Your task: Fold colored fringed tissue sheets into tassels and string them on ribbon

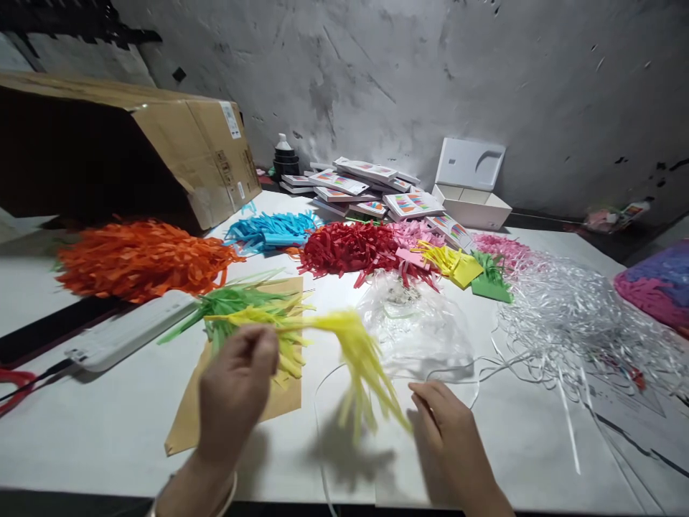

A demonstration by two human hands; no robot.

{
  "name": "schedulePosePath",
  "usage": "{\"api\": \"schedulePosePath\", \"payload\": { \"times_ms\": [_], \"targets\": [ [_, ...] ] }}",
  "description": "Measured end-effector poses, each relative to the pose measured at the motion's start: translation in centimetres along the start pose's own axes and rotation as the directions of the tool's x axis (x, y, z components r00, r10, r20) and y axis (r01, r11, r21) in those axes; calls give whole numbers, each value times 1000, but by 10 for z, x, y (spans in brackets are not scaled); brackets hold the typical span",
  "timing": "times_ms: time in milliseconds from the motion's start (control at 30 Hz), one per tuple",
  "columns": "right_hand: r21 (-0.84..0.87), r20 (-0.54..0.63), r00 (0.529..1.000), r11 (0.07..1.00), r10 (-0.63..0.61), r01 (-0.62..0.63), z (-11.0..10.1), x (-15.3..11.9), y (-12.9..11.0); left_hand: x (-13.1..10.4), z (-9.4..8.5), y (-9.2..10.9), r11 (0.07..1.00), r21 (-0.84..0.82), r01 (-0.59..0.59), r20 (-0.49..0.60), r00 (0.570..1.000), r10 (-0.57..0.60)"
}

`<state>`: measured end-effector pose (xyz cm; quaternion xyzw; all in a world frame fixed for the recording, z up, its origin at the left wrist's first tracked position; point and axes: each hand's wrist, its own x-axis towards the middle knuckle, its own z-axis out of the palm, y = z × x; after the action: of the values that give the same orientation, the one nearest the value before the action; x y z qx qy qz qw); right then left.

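Note:
A yellow fringed paper tassel [352,345] hangs in the air, its twisted end pinched in my left hand [237,388]. The strips droop to the right and are blurred by motion. My right hand [449,438] is closed in a pinch just right of the strip tips; what its fingers hold, if anything, I cannot make out. Beneath and behind my left hand, green tassels [231,301] and more yellow fringe [293,359] lie on a brown paper envelope [285,402]. A thin white string [317,416] runs along the table below the tassel.
Orange fringe [145,258], blue fringe [274,228] and red fringe [349,248] are heaped behind. A clear plastic bag [414,334] sits mid-table; tangled silvery ribbon [570,309] lies right. A white power strip [134,330], cardboard box [209,151] and stacked flat boxes [339,183] stand around.

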<state>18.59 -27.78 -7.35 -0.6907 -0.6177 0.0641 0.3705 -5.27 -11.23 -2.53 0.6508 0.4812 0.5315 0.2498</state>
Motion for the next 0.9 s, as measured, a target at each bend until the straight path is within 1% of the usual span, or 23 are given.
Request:
{"api": "schedulePosePath", "payload": {
  "times_ms": [33, 67, 100, 133, 167, 200, 233, 267, 300, 333, 367, 400, 467, 533, 600, 700, 767, 833, 900],
  "targets": [
    [-67, 71, 997, 998, 6, -1, 4, 7, 2, 11, -4, -6, 999, 14, 34, -124, 992, -32],
    [-126, 133, 991, 992, 8, 9, 9, 14, 4, 20, -8, -11, 998, 49, 29, -217, 976, -17],
    [-177, 176, 984, 984, 6, 25, 15, 20, 6, 26, -11, -16, 995, 101, 3, -278, 960, 26],
    [-216, 194, 981, 975, -4, 47, 21, 25, 7, 28, -12, -20, 984, 172, -44, -295, 951, 94],
    [-242, 199, 980, 968, -21, 70, 27, 28, 9, 26, -12, -22, 964, 244, -101, -273, 947, 169],
    [-261, 196, 980, 961, -37, 88, 33, 31, 10, 21, -10, -24, 942, 294, -161, -213, 950, 229],
    [-280, 193, 980, 954, -55, 108, 37, 33, 11, 14, -7, -25, 924, 311, -223, -118, 955, 271],
    [-295, 187, 979, 946, -78, 131, 40, 34, 11, 6, -2, -27, 914, 290, -285, -8, 954, 300],
    [-303, 180, 978, 940, -104, 156, 41, 36, 11, -2, 4, -28, 910, 244, -335, 111, 942, 317],
    [-305, 170, 976, 935, -134, 181, 41, 38, 10, -10, 12, -30, 908, 192, -373, 215, 918, 332],
    [-305, 156, 974, 930, -163, 205, 40, 41, 8, -16, 20, -33, 905, 155, -397, 274, 897, 346],
    [-303, 136, 973, 927, -189, 222, 37, 44, 7, -20, 28, -35, 902, 126, -414, 320, 877, 358],
    [-309, 78, 975, 925, -208, 222, 28, 55, 7, -21, 42, -37, 894, 76, -441, 364, 847, 387],
    [-325, 7, 984, 930, -176, 169, 15, 68, 10, -17, 54, -37, 888, 43, -458, 381, 829, 409],
    [-340, -46, 992, 936, -116, 94, 2, 81, 16, -11, 63, -31, 891, 31, -452, 386, 828, 407],
    [-336, -73, 996, 942, -48, 21, -17, 101, 27, -3, 80, -13, 913, 15, -408, 422, 830, 364],
    [-317, -75, 997, 948, -22, -3, -29, 118, 37, 2, 99, 8, 924, -17, -383, 460, 817, 347],
    [-296, -66, 998, 955, 10, -29, -40, 142, 53, 9, 128, 33, 925, -31, -380, 516, 786, 340],
    [-282, -37, 997, 957, 61, -69, -47, 171, 74, 23, 167, 57, 911, 13, -413, 592, 737, 326]
  ]
}}
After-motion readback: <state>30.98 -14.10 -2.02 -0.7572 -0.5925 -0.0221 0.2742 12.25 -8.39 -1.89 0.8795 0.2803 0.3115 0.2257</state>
